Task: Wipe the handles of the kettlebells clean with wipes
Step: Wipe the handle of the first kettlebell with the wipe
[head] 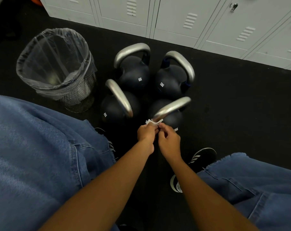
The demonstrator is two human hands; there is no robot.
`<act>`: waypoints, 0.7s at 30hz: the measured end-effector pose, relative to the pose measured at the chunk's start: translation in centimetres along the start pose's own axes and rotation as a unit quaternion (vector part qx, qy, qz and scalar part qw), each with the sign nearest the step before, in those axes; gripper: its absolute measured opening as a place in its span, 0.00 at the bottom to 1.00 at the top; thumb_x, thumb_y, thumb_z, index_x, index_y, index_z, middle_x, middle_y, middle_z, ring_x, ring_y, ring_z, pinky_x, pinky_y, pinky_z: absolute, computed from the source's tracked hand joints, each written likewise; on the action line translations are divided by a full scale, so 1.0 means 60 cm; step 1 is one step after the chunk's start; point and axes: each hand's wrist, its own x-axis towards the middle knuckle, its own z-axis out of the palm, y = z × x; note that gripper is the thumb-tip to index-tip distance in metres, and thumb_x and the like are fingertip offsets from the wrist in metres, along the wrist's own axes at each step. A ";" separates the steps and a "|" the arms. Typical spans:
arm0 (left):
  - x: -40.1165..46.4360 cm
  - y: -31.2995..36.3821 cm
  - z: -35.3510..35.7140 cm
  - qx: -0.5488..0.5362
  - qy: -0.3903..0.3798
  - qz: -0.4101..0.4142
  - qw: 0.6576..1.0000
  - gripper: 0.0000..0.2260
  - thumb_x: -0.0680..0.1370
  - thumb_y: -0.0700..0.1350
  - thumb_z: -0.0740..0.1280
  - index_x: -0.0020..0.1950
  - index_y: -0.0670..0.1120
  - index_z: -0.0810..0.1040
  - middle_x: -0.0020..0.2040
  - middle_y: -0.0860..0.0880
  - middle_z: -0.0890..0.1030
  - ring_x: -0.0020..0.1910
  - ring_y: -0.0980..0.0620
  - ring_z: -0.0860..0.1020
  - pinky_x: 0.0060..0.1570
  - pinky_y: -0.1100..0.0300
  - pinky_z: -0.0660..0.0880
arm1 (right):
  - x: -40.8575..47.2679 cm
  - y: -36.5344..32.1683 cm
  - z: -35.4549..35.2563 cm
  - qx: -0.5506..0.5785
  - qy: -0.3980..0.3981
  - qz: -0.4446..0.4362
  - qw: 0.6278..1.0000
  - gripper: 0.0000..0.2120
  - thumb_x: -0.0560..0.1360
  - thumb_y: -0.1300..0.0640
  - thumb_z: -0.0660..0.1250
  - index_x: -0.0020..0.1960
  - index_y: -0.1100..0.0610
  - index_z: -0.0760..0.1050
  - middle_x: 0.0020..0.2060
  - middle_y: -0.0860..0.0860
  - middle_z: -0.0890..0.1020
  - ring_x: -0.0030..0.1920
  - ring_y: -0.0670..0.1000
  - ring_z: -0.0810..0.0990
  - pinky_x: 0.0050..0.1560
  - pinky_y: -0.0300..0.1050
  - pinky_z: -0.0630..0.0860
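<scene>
Black rubber floor (pixel 233 100) below grey lockers (pixel 174 19), both grips, left hand (pixel 146 133) and right hand (pixel 169 140), pinching a wipe (pixel 154 121).

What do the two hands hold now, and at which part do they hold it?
Both hands, left and right, pinch one white wipe at its lower edge. The wipe lies against the near end of the nearest kettlebell's handle.

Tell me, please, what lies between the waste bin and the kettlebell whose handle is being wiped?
In the head view, another kettlebell stands between the waste bin and the kettlebell being wiped, on the black floor.
</scene>
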 end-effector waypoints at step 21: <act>0.005 0.013 -0.035 0.085 0.073 0.120 0.986 0.10 0.84 0.48 0.59 0.61 0.56 0.77 0.50 0.59 0.77 0.57 0.53 0.79 0.64 0.49 0.76 | 0.028 -0.024 0.014 0.213 -0.065 0.150 0.963 0.24 0.85 0.47 0.50 0.70 0.55 0.78 0.66 0.50 0.81 0.68 0.47 0.76 0.75 0.50 0.67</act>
